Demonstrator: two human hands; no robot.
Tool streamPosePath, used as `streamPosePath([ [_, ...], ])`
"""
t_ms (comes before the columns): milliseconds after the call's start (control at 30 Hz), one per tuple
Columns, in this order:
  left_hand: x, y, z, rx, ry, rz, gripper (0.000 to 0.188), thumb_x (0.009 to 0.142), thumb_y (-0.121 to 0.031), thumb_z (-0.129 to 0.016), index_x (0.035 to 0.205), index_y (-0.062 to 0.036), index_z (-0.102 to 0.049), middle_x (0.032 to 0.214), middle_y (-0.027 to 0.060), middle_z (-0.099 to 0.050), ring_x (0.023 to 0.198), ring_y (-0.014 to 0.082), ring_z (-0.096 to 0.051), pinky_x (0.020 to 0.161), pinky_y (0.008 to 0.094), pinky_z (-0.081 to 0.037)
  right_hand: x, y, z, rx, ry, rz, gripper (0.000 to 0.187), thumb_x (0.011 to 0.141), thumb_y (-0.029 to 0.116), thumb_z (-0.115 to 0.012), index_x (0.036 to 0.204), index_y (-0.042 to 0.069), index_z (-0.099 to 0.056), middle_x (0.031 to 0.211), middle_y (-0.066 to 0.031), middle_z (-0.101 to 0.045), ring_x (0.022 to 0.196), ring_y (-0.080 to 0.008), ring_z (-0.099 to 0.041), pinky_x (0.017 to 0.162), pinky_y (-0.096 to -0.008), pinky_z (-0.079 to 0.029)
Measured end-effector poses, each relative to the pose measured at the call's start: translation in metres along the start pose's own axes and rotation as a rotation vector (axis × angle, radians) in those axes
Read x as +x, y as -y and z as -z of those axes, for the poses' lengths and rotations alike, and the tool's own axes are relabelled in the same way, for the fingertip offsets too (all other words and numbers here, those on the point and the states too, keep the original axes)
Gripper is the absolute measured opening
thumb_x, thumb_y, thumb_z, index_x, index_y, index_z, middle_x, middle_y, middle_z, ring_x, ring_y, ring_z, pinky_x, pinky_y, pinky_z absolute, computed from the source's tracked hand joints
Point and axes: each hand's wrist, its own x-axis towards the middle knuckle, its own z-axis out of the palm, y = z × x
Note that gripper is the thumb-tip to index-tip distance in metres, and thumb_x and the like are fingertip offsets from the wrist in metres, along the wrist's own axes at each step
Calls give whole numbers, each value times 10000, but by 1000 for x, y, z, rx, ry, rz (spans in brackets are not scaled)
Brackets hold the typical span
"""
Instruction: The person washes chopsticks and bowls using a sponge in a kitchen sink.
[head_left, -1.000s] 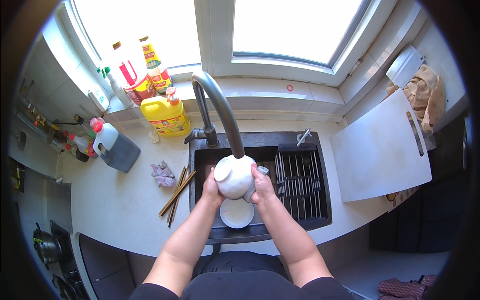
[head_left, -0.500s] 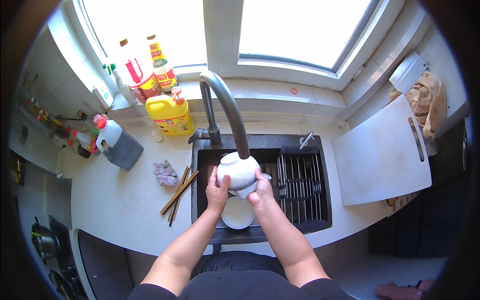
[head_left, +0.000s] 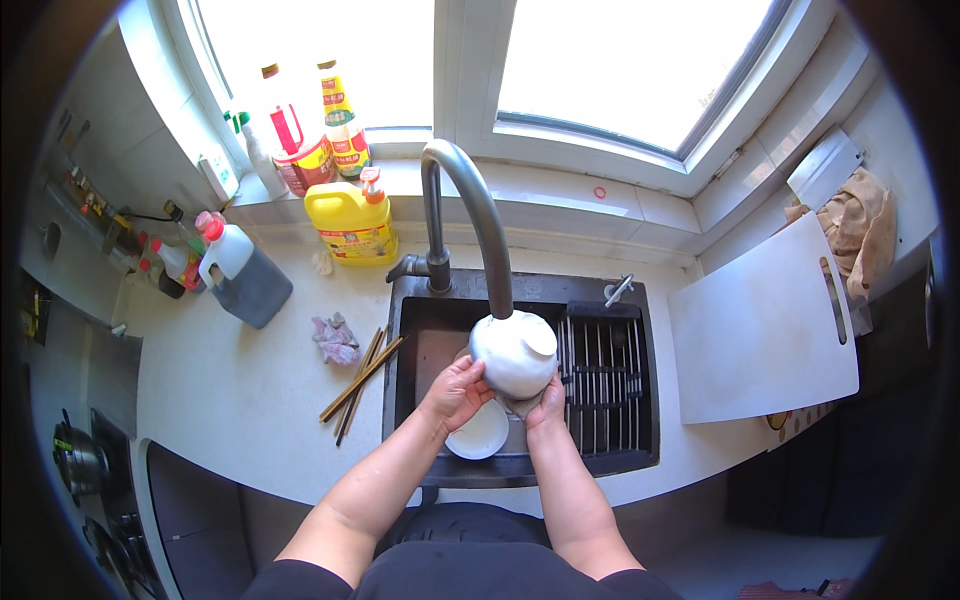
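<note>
A white bowl [head_left: 512,362] is tilted under the faucet spout, its round foot facing up and to the right. My left hand [head_left: 458,392] is closed on its left rim, thumb and fingertips pinching the edge. From below right, my right hand [head_left: 546,406] supports the bowl, its fingers mostly hidden underneath. A bit of greyish cloth [head_left: 520,406] shows between the bowl and my right hand. Lower in the dark sink [head_left: 400,420] sits another white bowl [head_left: 480,432]. The curved metal faucet [head_left: 470,180] reaches over the held bowl.
Right in the sink stands a drying rack [head_left: 605,390]. Left on the counter lie wooden chopsticks [head_left: 362,385], a crumpled cloth [head_left: 335,340] and a dark-filled jug [head_left: 250,280]. Behind is a yellow pump bottle [head_left: 352,225]. A white cutting board [head_left: 765,330] leans at the right.
The bowl has turned, so its foot now points up and right instead of left. My left hand has shifted right and grips its rim. The cloth is now mostly hidden beneath.
</note>
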Motion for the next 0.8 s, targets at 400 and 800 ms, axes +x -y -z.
streamPosePath([
  [400, -6, 15, -27, 199, -65, -225, 344, 846, -42, -591, 1169, -59, -475, 1124, 66, -574, 1071, 174, -532, 968, 364, -380, 21, -9, 18, -16, -4, -150, 454, 900, 409, -434, 1250, 127, -492, 1214, -90, -557, 1099, -287, -543, 944, -473, -427],
  [800, -10, 0, -13, 503, -153, -287, 278, 885, -69, -543, 1151, -2, -495, 1073, 57, -572, 958, 118, -547, 869, 287, -440, -24, 0, -15, -581, -175, 580, 486, 951, 407, -320, 1063, 7, -573, 1006, -107, -580, 938, -207, -550, 862, -321, -419],
])
